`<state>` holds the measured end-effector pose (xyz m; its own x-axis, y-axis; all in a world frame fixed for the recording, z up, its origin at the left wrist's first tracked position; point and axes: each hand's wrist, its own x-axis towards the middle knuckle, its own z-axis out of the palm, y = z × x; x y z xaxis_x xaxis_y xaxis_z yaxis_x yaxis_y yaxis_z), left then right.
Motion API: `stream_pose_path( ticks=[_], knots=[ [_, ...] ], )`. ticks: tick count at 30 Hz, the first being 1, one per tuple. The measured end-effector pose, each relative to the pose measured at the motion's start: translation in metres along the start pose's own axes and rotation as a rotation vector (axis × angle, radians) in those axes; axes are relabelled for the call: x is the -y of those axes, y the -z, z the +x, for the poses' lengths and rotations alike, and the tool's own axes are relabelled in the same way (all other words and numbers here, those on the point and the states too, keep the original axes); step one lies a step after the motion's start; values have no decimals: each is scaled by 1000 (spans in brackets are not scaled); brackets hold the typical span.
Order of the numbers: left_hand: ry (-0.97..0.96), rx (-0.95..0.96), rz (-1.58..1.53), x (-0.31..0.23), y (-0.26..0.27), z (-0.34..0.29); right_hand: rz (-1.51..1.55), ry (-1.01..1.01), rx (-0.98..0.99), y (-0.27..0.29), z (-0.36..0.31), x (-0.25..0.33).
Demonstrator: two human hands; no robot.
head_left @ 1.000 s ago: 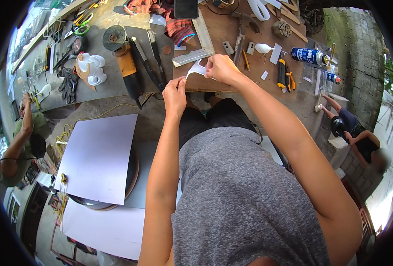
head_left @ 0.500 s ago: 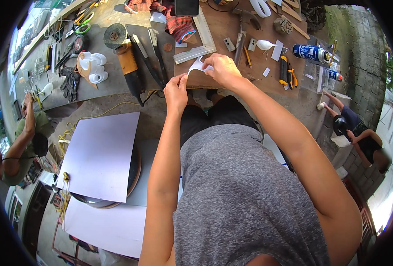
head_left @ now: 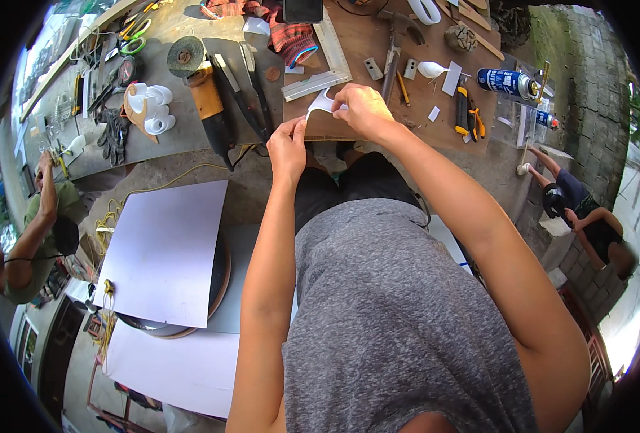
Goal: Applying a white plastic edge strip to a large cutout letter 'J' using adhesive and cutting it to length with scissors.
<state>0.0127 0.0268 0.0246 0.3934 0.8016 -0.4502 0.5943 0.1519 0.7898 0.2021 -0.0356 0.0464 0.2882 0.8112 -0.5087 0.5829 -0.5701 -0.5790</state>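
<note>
A thin, curved white piece point(head_left: 323, 102), like plastic or card, is stretched between my hands above the front of the brown board. My left hand point(head_left: 288, 149) pinches its lower left end between thumb and fingertips. At its right side the fingers of my right hand point(head_left: 363, 110) are closed on it. Just beyond lies a white L-shaped square point(head_left: 332, 47), apart from both hands. A hammer point(head_left: 392, 68) rests past my right hand, with a yellow pencil point(head_left: 403, 91) beside it. My fingers partly hide the piece's ends.
To the left lie an orange-and-black angle grinder point(head_left: 207, 101), black-handled tools point(head_left: 251, 79) and white curled pieces point(head_left: 154, 108). Right are orange-and-black pliers point(head_left: 476, 123), a cutter point(head_left: 462, 112) and a blue gas can point(head_left: 506, 83). A person point(head_left: 46, 209) works left; another point(head_left: 586, 209) sits right.
My hands have barely shifted. The white piece has tilted slightly, showing a little more of its curved face near my right fingers.
</note>
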Motion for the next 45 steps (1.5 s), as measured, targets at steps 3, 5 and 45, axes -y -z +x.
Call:
stream_pose_path(
  ticks=[3, 5, 45],
  knots=[
    [4, 15, -3, 1, 1, 0, 21, 27, -33, 1, -1, 1],
    [0, 13, -4, 0, 0, -1, 23, 32, -36, 1, 0, 0],
    [11, 48, 43, 2, 1, 4, 70, 225, -418, 5, -24, -20]
  ],
)
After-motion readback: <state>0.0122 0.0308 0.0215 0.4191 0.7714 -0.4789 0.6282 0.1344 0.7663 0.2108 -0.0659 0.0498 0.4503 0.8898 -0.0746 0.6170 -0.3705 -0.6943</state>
